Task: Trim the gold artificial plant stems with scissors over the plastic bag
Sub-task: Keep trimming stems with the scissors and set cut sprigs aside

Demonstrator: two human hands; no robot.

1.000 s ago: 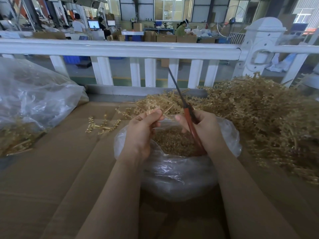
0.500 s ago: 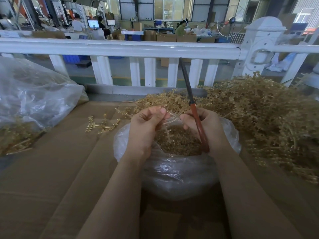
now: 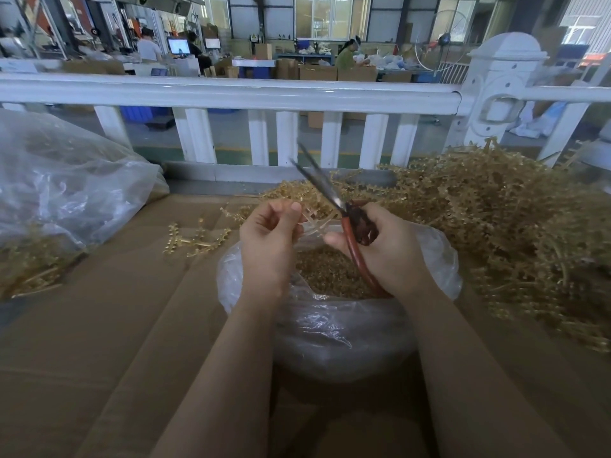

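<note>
Our left hand (image 3: 267, 239) still pinches the pale gold plastic stem (image 3: 314, 223) over the clear plastic bag of clippings (image 3: 334, 312). At three o'clock, our right hand (image 3: 380, 249) grips the red-handled scissors (image 3: 350, 223), whose blades have swung from upright toward eleven o'clock and parted, so we judge another snip is imminent.

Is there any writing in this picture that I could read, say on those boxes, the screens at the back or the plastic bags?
No text can be read anywhere.
Monitor at the back: lit, its content too small and blurred to read.
Cardboard boxes behind the white railing: no legible print.
Plastic bag under the hands, and the scissors: no label or brand visible.
</note>
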